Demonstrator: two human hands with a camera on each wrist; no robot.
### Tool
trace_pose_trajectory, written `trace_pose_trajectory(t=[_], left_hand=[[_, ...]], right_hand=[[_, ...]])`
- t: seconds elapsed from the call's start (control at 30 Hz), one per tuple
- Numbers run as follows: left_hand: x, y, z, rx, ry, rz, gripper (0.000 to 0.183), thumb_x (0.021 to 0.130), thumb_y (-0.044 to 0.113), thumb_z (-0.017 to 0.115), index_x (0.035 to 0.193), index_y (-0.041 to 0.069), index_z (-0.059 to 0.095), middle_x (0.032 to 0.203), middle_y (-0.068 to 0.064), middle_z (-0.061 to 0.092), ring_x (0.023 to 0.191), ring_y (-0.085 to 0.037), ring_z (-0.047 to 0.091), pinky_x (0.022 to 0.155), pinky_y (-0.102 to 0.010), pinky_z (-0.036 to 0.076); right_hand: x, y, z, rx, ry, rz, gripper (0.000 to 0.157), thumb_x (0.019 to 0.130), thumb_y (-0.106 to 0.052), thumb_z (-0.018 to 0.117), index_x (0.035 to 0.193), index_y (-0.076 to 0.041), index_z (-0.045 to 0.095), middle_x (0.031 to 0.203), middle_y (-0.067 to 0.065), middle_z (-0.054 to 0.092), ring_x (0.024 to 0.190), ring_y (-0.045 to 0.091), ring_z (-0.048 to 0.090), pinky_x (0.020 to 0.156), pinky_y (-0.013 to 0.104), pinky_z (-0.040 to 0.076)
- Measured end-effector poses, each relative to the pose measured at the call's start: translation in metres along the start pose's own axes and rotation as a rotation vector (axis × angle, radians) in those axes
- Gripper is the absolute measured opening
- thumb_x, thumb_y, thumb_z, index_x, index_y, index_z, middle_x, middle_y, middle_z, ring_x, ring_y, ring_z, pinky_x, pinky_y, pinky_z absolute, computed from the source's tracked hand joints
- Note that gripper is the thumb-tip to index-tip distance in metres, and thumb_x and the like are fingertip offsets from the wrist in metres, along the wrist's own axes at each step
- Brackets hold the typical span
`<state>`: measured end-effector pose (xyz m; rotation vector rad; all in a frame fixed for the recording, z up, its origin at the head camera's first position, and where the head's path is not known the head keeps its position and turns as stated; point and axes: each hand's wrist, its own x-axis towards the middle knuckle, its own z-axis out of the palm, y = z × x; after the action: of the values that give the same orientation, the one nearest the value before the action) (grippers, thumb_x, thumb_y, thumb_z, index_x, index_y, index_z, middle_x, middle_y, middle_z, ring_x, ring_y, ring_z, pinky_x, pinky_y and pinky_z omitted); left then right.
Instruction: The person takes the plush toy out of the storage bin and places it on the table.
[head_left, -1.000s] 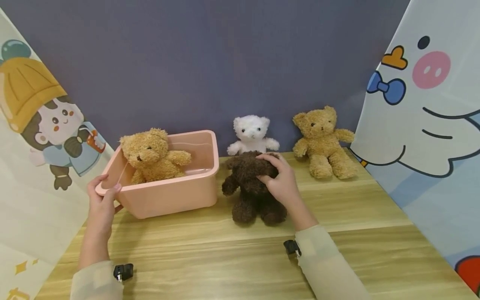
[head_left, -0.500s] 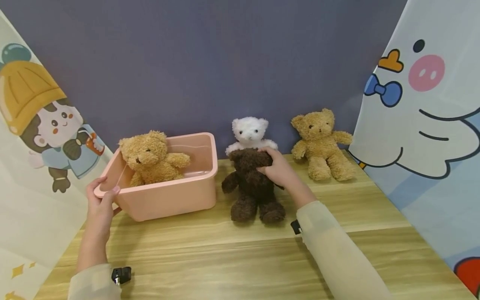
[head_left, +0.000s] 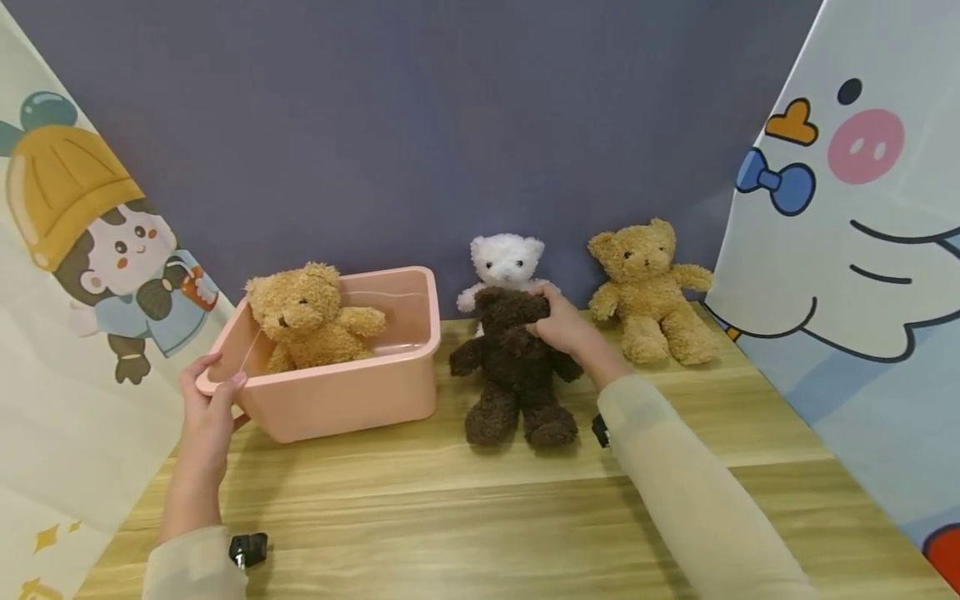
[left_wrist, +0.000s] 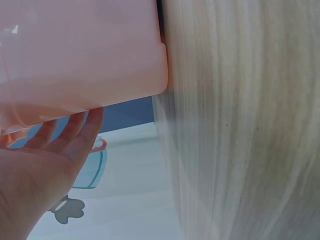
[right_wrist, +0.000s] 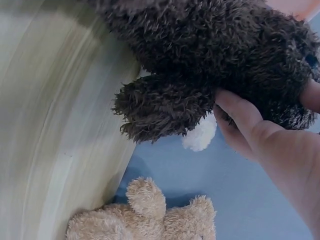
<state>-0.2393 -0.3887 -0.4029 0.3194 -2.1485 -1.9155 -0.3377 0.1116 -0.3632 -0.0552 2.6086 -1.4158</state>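
My left hand (head_left: 206,425) grips the near left corner of a pink plastic bin (head_left: 341,400), thumb over the rim. In the left wrist view, several fingers (left_wrist: 85,132) of that hand lie against the bin's outer wall. A tan teddy bear (head_left: 303,312) sits inside the bin at its left end. Right of the bin, my right hand (head_left: 566,329) grips a dark brown teddy bear (head_left: 517,362) at the side of its head. The bear faces me, upright, its legs at the tabletop. In the right wrist view, fingers lie behind its furry head, beside one arm.
Behind the brown bear sits a white teddy bear (head_left: 506,258), partly hidden. Another tan teddy bear (head_left: 648,283) sits at the back right against the dark wall (head_left: 465,125). Printed cartoon panels flank the wooden table (head_left: 420,517) on both sides.
The brown bear's head has tipped up from leaning forward, and its body now stands straighter. My right hand has shifted slightly back with it. My left hand has stayed on the bin.
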Motion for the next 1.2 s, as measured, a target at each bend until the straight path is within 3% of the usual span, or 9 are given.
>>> trace_pose_trajectory(t=[0.1, 0.27, 0.5, 0.7, 0.97, 1.13, 1.2], left_hand=[[0.001, -0.001, 0.0, 0.005, 0.002, -0.004, 0.052, 0.11, 0.038, 0.051, 0.151, 0.047, 0.02, 0.178, -0.007, 0.004, 0.148, -0.024, 0.034, 0.073, -0.013, 0.049], [0.0, 0.001, 0.0, 0.01, 0.005, -0.013, 0.052, 0.11, 0.038, 0.05, 0.151, 0.047, 0.019, 0.178, -0.008, 0.003, 0.148, -0.024, 0.034, 0.074, -0.012, 0.048], [-0.001, 0.003, 0.004, -0.005, 0.003, -0.031, 0.052, 0.111, 0.035, 0.049, 0.151, 0.047, 0.019, 0.177, -0.006, 0.004, 0.147, -0.02, 0.035, 0.076, -0.012, 0.049], [-0.003, 0.006, 0.003, -0.013, 0.014, -0.021, 0.052, 0.11, 0.033, 0.048, 0.152, 0.046, 0.02, 0.177, -0.005, 0.006, 0.148, -0.02, 0.033, 0.076, -0.013, 0.049], [-0.002, 0.007, 0.002, -0.005, 0.023, -0.02, 0.052, 0.109, 0.035, 0.048, 0.152, 0.046, 0.02, 0.179, -0.003, 0.004, 0.153, -0.023, 0.03, 0.079, -0.016, 0.048], [-0.002, 0.007, 0.004, 0.009, 0.021, -0.026, 0.052, 0.109, 0.037, 0.048, 0.151, 0.047, 0.02, 0.179, -0.001, 0.003, 0.156, -0.024, 0.027, 0.099, -0.036, 0.045], [-0.002, 0.007, 0.004, 0.016, 0.018, -0.022, 0.053, 0.109, 0.037, 0.049, 0.152, 0.047, 0.019, 0.18, -0.003, 0.003, 0.157, -0.024, 0.026, 0.101, -0.038, 0.043]], right_hand=[[0.001, 0.0, 0.0, -0.02, 0.005, -0.021, 0.065, 0.103, -0.01, 0.063, 0.16, -0.019, 0.032, 0.179, 0.017, 0.01, 0.155, 0.043, 0.03, 0.102, 0.054, 0.039], [0.0, -0.001, 0.002, -0.047, -0.002, -0.081, 0.063, 0.103, -0.009, 0.065, 0.157, -0.017, 0.034, 0.177, 0.019, 0.014, 0.163, 0.045, 0.02, 0.117, 0.062, 0.039], [-0.008, -0.012, -0.002, -0.078, -0.037, -0.052, 0.07, 0.108, -0.023, 0.062, 0.167, -0.026, 0.024, 0.176, 0.022, -0.009, 0.162, 0.053, 0.006, 0.119, 0.066, 0.037], [-0.013, -0.026, -0.008, -0.175, -0.019, -0.123, 0.072, 0.113, -0.035, 0.053, 0.172, -0.026, 0.012, 0.176, 0.016, -0.022, 0.164, 0.051, -0.004, 0.125, 0.075, 0.023], [-0.006, -0.047, -0.023, -0.318, 0.011, -0.178, 0.073, 0.113, -0.04, 0.051, 0.172, -0.023, 0.012, 0.177, 0.018, -0.017, 0.163, 0.052, 0.011, 0.123, 0.073, 0.03], [-0.003, -0.066, -0.028, -0.387, 0.017, -0.204, 0.072, 0.112, -0.041, 0.052, 0.171, -0.024, 0.015, 0.178, 0.017, -0.014, 0.164, 0.049, 0.013, 0.124, 0.071, 0.031], [-0.002, -0.075, -0.027, -0.402, 0.012, -0.201, 0.073, 0.111, -0.043, 0.053, 0.171, -0.026, 0.016, 0.179, 0.016, -0.013, 0.164, 0.047, 0.013, 0.124, 0.07, 0.032]])
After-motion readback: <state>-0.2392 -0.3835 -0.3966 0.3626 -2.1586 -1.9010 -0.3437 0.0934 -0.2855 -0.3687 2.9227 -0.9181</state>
